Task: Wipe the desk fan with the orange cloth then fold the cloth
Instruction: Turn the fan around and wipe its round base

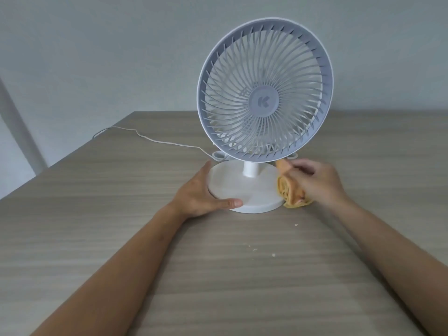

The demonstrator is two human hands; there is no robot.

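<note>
Wiping is under way at the foot of the desk fan [264,93], which stands on the worktop [218,263]. The right hand [317,183] has its grip closed round the bunched orange cloth [287,190], pressed against the right rim of the round base [242,190]. The left hand [201,192] lies flat-fingered against the base's left edge, steadying it. How much of the fan is already cleaned cannot be told; folding clearly remains, since the cloth is wadded.

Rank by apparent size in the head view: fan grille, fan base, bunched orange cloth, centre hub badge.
1. Fan grille, largest by far.
2. Fan base, a disc partly covered by the left hand.
3. Orange cloth, partly hidden in the right hand.
4. Hub badge; close to the cloth, so uncertain.
</note>
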